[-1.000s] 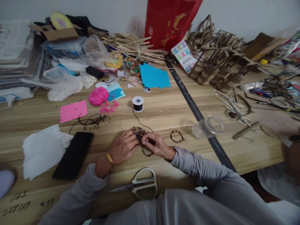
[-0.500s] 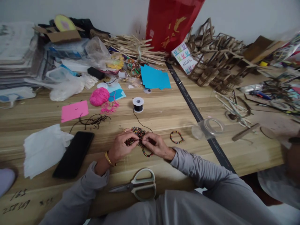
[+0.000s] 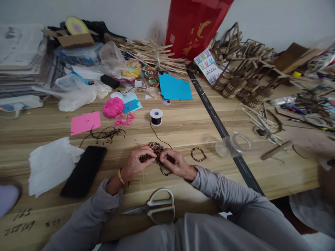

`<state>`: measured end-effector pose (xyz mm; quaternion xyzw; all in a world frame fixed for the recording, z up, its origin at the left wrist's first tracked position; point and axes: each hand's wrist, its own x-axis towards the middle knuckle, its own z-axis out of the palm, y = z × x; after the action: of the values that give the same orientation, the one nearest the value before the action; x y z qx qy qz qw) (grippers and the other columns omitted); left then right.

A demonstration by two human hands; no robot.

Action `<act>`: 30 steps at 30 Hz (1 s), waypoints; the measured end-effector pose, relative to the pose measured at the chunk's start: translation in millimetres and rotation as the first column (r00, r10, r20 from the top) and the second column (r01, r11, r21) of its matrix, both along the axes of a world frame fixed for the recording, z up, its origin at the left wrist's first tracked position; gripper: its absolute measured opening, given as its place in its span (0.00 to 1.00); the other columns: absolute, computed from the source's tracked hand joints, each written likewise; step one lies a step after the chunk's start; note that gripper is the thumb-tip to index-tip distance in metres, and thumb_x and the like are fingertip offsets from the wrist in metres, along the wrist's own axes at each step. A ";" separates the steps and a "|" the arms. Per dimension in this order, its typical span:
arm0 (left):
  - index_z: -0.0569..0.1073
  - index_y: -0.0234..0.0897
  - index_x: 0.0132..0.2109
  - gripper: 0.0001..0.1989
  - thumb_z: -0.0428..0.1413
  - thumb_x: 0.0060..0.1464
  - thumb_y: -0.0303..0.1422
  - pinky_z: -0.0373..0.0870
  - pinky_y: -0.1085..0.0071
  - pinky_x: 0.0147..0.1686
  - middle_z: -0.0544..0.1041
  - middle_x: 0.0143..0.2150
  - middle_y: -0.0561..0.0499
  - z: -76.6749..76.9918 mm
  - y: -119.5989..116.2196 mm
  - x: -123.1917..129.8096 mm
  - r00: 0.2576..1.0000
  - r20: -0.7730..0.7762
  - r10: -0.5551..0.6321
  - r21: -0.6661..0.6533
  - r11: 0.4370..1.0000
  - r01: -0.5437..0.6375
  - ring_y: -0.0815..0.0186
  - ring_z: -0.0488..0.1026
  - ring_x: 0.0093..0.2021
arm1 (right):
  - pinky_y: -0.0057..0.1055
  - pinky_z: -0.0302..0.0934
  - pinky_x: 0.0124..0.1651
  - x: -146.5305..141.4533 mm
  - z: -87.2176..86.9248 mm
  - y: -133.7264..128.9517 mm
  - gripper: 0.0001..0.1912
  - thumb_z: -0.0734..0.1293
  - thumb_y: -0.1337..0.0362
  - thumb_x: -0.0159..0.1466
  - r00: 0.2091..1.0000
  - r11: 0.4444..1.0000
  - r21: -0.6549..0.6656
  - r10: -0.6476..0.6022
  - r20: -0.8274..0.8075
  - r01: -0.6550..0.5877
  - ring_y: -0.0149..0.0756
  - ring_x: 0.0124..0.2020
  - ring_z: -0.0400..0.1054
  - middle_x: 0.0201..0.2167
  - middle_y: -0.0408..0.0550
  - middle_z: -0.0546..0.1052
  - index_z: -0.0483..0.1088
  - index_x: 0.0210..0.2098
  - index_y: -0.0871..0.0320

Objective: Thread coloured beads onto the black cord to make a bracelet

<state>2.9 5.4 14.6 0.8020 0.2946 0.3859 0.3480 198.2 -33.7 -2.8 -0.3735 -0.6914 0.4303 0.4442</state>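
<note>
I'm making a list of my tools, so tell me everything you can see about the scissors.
The scissors have two large, pale, rounded handle loops, plastic by the look of them, and short, grey, metallic blades that look closed. They lie flat on the wooden table near its front edge, tips pointing left. Neither the left hand nor the right hand touches them. Whether the grey clothing touches the lower loop, I can't tell.

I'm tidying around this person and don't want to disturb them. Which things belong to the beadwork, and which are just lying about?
In the work:
- bead pile and beaded loop, at the hands
- spool of black cord, its cord running to them
- probably scissors and bead bracelet

Seemingly lying about:
- phone
- white tissue
- pink yarn
- pink paper
- red bag
</note>
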 end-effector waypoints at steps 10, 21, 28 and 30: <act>0.78 0.34 0.34 0.02 0.61 0.51 0.27 0.71 0.69 0.39 0.79 0.31 0.47 -5.9 0.7 -3.2 0.999 0.050 0.007 -0.064 0.998 -0.004 0.65 0.75 0.34 | 0.27 0.57 0.32 -0.5 1.8 0.1 0.11 0.62 0.59 0.66 1.000 1.000 0.023 0.003 0.004 -0.003 0.30 0.28 0.61 0.27 0.46 0.68 0.66 0.32 0.60; 0.78 0.34 0.33 0.04 0.61 0.52 0.30 0.71 0.69 0.36 0.80 0.29 0.47 -10.8 1.3 -4.4 0.998 0.067 -0.017 -0.103 0.994 0.024 0.65 0.76 0.32 | 0.26 0.55 0.30 -0.3 1.2 -0.9 0.13 0.62 0.57 0.66 1.000 1.000 -0.015 0.010 0.015 -0.010 0.29 0.27 0.59 0.25 0.45 0.67 0.65 0.31 0.60; 0.78 0.35 0.34 0.03 0.60 0.53 0.29 0.72 0.67 0.38 0.81 0.31 0.46 -9.5 0.8 -4.4 0.998 0.057 -0.042 -0.100 0.994 0.047 0.65 0.76 0.33 | 0.26 0.54 0.29 -0.3 0.8 -1.4 0.13 0.62 0.57 0.66 1.000 0.999 -0.026 0.023 0.020 -0.023 0.28 0.26 0.59 0.25 0.45 0.67 0.66 0.31 0.61; 0.78 0.35 0.34 0.02 0.60 0.53 0.28 0.71 0.67 0.38 0.81 0.31 0.47 -9.6 0.7 -4.2 0.998 0.055 -0.042 -0.095 0.994 0.047 0.65 0.76 0.33 | 0.26 0.54 0.29 -0.3 0.7 -1.5 0.13 0.62 0.58 0.65 1.000 0.999 -0.029 0.027 0.016 -0.026 0.28 0.26 0.59 0.25 0.45 0.67 0.66 0.30 0.61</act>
<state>-1.3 6.1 5.0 0.7802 0.2854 0.3847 0.4023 197.9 -35.2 -2.1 -0.3739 -0.6936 0.4430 0.4275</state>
